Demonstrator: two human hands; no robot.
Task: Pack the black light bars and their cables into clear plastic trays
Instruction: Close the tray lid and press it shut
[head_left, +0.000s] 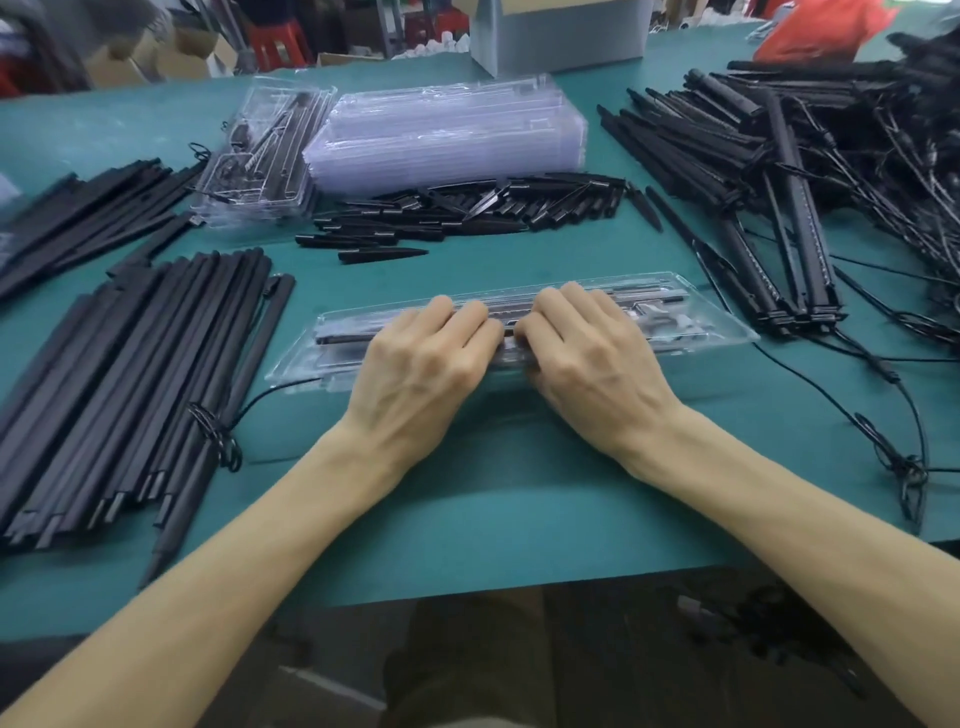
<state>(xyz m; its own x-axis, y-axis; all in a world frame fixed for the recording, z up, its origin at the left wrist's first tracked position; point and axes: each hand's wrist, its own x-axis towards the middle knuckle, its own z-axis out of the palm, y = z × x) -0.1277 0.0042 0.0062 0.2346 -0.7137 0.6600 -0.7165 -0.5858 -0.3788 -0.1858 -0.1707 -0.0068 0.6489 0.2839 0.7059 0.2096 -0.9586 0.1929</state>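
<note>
Teal table mat (467, 493) bears a clear tray (711, 325), gripped by left hand (421, 364) and right hand (587, 358), grey box (561, 36) behind.

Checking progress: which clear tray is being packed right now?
The single tray nearest the table's front edge, under the left hand and right hand. The empty stack and the filled pile sit farther back, untouched.
</note>
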